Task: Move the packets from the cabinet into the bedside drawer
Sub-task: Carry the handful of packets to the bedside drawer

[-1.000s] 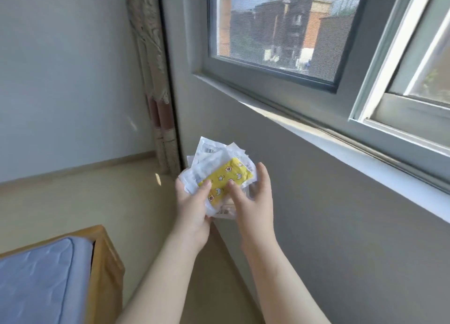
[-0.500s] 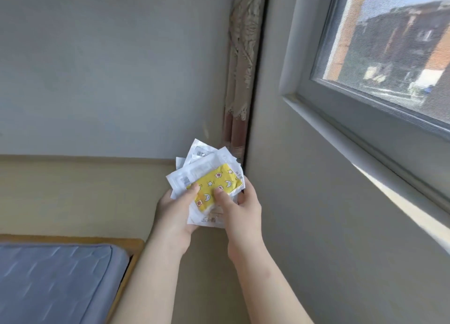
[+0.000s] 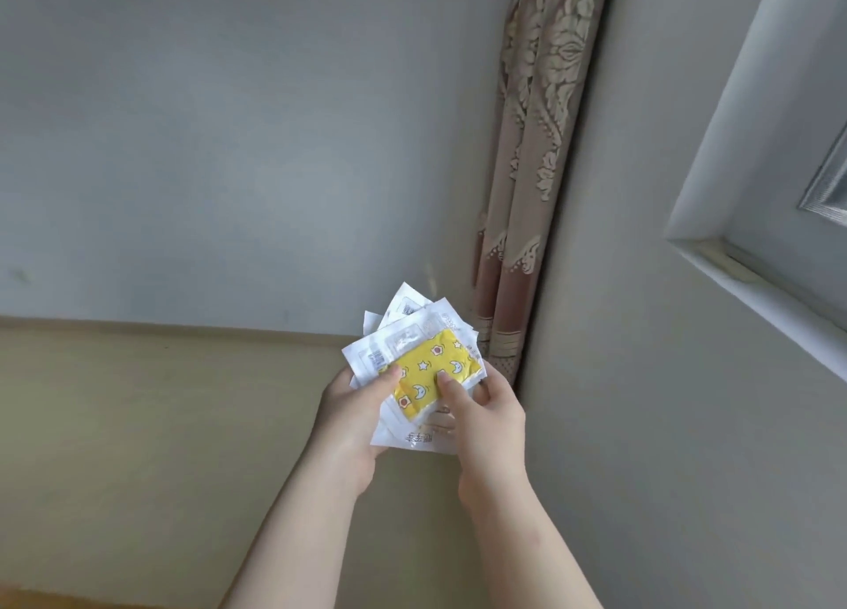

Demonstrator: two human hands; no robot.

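The packets [image 3: 412, 333] are in hand, held up in the lower middle of the frame in front of a pale wall and a beige floor [image 3: 160, 425]. They form a loose fan of white sachets with a yellow packet [image 3: 421, 370], printed with moons and stars, lying on top.

The left hand [image 3: 353, 418] grips the stack from the left: its thumb is pressed on the top face and its fingers are curled underneath. The right hand [image 3: 486, 418] grips the right side, with its thumb laid on the yellow packet and its fingers wrapped behind the edge. Both hands are closed on the same bundle, and nothing hangs free.

Neither the cabinet nor the bedside drawer is in view. A patterned curtain [image 3: 527, 173] hangs in the upper middle right, and a window frame [image 3: 733, 265] cuts across the right edge.

As a judgement, the first part is done, since the packets are out of the cabinet and gathered. The carry is the step in hand. What is left is to reach the drawer, open it if it is closed, and lay the bundle inside. Whether more packets wait in the cabinet cannot be told.
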